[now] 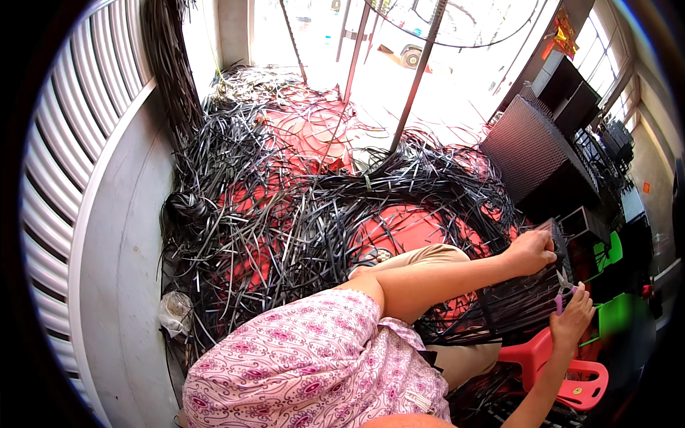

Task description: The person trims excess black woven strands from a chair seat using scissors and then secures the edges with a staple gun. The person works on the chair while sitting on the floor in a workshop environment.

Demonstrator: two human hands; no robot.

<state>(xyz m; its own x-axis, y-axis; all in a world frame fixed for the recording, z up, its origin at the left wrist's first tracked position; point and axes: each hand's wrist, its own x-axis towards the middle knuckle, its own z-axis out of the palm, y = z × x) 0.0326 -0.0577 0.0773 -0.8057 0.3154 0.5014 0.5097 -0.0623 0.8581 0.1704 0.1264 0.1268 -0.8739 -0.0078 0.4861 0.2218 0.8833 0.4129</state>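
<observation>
My left hand [531, 252] is closed at the right side, its fingers pressed together beside dark woven strips; what they pinch, if anything, is too small to make out. Just below it, my right hand [573, 314] grips a pair of scissors [563, 291] with purple handles. The blades point up toward the left hand and appear slightly apart. Black strips [510, 299] run in a row below my left forearm, close to both hands.
Tangled black strips [285, 221] cover much of the red floor [399, 232]. A red plastic chair [589, 381] stands at lower right, with bright green plastic pieces [621, 314] nearby. A large dark woven box [535, 146] is beyond. Thin poles [421, 75] rise at the back.
</observation>
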